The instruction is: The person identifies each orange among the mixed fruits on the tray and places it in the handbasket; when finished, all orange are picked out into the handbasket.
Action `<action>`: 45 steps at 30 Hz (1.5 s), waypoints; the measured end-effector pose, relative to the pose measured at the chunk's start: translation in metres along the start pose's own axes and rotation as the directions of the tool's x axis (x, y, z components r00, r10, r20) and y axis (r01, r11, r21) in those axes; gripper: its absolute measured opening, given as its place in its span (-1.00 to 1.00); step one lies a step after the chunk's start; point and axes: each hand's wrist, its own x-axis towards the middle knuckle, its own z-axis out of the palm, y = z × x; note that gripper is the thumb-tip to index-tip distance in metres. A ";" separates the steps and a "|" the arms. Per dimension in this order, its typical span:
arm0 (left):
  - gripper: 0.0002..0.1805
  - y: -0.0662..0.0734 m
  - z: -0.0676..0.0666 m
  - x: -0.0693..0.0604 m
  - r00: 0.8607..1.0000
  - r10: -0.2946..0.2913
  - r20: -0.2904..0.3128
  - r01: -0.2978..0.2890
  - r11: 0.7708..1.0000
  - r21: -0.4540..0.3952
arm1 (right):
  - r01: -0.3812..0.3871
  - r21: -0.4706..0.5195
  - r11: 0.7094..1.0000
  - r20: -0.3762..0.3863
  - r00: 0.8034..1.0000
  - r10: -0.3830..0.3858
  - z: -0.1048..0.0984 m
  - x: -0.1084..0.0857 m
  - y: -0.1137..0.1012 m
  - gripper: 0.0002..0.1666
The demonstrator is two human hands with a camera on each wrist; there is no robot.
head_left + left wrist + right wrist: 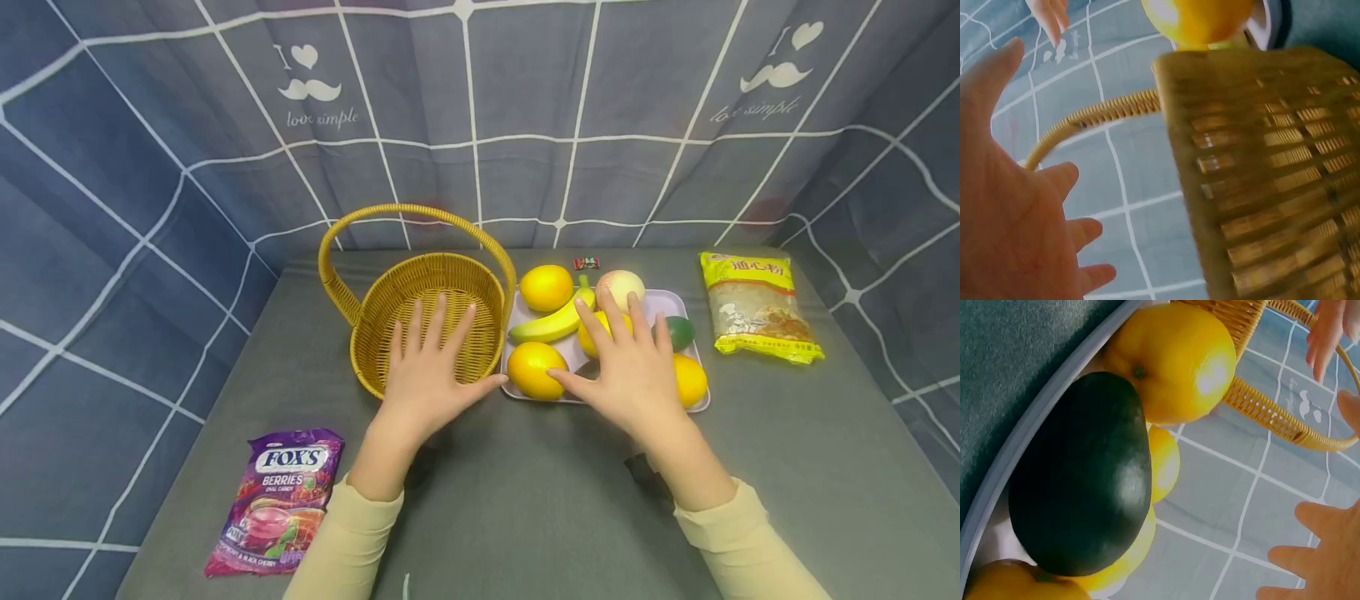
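My left hand (429, 375) hangs over the front of a wicker basket (491, 304), palm down with fingers spread, holding nothing. The left wrist view shows the woven basket wall (1285, 206) beside that hand. My right hand (633, 371), also spread and holding nothing, is above a light purple tray (667, 297) of fruit. On the tray are several oranges (537, 371), a banana (551, 323), a pale peach (619, 286) and a green fruit (681, 332). A dark green avocado (1085, 481) lies at the tray's near edge, mostly hidden by the hand in the head view.
A purple bag of FOX'S candy (277, 504) lies at the front left. A yellow bag of macaroni (761, 308) is right of the tray. Behind the tray sits a small wrapped candy (587, 262). The basket's tall handle (416, 212) arches up. Checked cloth surrounds the grey table (517, 517).
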 end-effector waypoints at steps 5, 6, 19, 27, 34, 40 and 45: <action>0.10 -0.028 0.000 -0.011 0.997 -0.077 -0.009 0.076 0.996 -0.039 | -0.066 0.050 0.997 -0.014 0.998 0.067 -0.001 -0.006 0.018 0.10; 0.10 -0.035 -0.001 -0.014 0.995 -0.098 -0.010 0.097 0.994 -0.053 | -0.088 0.060 0.994 -0.015 0.996 0.089 -0.001 -0.008 0.024 0.10; 0.25 -0.095 0.007 -0.048 0.950 -0.304 0.073 0.312 0.919 -0.242 | -0.343 0.254 0.904 0.067 0.939 0.337 0.004 -0.046 0.094 0.11; 0.22 -0.102 0.015 -0.053 0.909 -0.353 0.224 0.416 0.813 -0.407 | -0.401 0.317 0.859 0.170 0.916 0.364 0.014 -0.054 0.097 0.10; 0.18 -0.104 0.022 -0.054 0.912 -0.349 0.214 0.409 0.761 -0.503 | -0.426 0.325 0.845 0.203 0.904 0.377 0.021 -0.055 0.097 0.16; 0.11 -0.105 0.027 -0.055 0.923 -0.347 0.168 0.379 0.737 -0.559 | -0.429 0.342 0.836 0.209 0.902 0.377 0.024 -0.056 0.097 0.21; 0.10 -0.104 0.030 -0.055 0.917 -0.359 0.173 0.390 0.713 -0.583 | -0.440 0.337 0.832 0.212 0.897 0.389 0.024 -0.055 0.097 0.21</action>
